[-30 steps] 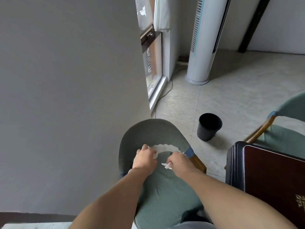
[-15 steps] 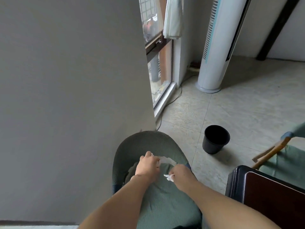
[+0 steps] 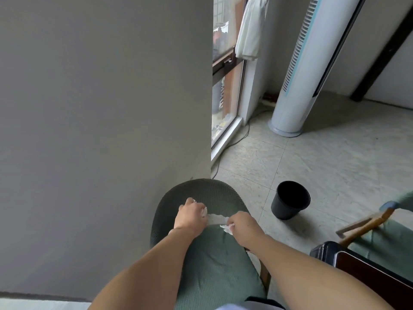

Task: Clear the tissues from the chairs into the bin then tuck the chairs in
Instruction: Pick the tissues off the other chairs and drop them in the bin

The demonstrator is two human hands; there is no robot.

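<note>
Head view: left hand (image 3: 190, 217) and right hand (image 3: 242, 227) each grip crumpled white tissues (image 3: 218, 218) on the green fabric chair (image 3: 214, 265), left of the black plastic bin (image 3: 290, 200).

Head-worn camera looks forward and steeply down, close over the hands (image 3: 214, 220).

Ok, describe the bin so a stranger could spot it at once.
Start at the tall white tower fan by the window. On the tiled floor nearer the camera, right of the green chair, stands the bin. It is small, round, black and open-topped, the only dark container on the floor.
</note>
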